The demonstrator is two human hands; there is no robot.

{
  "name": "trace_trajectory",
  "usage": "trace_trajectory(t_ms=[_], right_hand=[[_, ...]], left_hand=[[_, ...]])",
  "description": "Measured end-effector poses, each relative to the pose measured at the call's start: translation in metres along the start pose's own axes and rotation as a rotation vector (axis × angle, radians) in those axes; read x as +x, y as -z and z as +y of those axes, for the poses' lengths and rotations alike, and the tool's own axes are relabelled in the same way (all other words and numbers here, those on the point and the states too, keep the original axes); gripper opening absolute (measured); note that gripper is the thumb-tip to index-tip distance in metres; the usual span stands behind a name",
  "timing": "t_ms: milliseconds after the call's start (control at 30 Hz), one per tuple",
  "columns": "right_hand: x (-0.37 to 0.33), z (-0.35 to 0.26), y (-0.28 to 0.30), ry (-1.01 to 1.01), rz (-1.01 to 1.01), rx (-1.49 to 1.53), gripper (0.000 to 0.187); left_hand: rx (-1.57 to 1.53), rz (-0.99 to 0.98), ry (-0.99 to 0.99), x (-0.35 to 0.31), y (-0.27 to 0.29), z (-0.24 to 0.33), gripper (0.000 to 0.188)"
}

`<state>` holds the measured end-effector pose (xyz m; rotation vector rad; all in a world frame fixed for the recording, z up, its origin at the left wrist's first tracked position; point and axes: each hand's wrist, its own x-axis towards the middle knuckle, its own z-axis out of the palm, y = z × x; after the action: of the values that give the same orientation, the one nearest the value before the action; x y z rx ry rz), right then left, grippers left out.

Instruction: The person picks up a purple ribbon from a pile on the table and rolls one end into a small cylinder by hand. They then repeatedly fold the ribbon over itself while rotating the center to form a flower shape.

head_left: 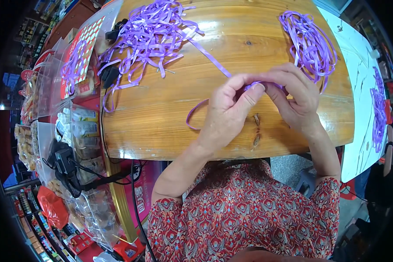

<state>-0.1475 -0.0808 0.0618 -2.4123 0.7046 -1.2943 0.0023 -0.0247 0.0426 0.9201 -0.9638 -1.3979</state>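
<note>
Both my hands are raised over the near part of a wooden table [161, 126], fingertips close together. Thumb and fingers of my left hand [233, 102] pinch a purple ribbon [214, 61]. My right hand [298, 96] has its fingers closed on the same ribbon, and part of the grip is hidden behind the fingers. One stretch of the ribbon runs up and left to a loose tangled heap of purple ribbons [155, 37]. A loop of ribbon [191, 115] hangs out beside my left wrist. Beyond my right hand lies a neater bundle of purple ribbons [310, 43].
Left of the table stand clear bins of packaged goods [85, 126] and a black device with cables [65, 161]. On the right, a white marbled table [358, 87] bears more purple ribbons [378, 113]. Another person's arm [388, 150] shows at the far right.
</note>
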Motion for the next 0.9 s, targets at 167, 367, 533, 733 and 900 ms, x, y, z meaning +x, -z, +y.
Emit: trace_trajectory(t_ms=[167,367,533,733,900], right_hand=[[-0.009,0.013,0.007,-0.072,-0.081,0.051,0.018],[-0.013,0.018,0.007,0.003,-0.098,-0.066,0.017],[-0.014,0.024,0.006,0.029,-0.09,-0.072,0.018],[-0.019,0.028,-0.001,0.056,-0.116,-0.046,0.019],[-0.025,0.025,-0.011,0.051,-0.149,0.005,0.019]], left_hand=[[0.458,0.189,-0.239,-0.003,0.033,0.006,0.013],[0.619,0.181,-0.299,-0.013,0.045,0.011,0.009],[0.791,0.192,-0.339,-0.018,0.059,0.016,0.008],[0.974,0.256,-0.323,-0.025,0.077,0.021,0.007],[1.241,0.261,-0.298,-0.028,0.087,0.017,0.012]])
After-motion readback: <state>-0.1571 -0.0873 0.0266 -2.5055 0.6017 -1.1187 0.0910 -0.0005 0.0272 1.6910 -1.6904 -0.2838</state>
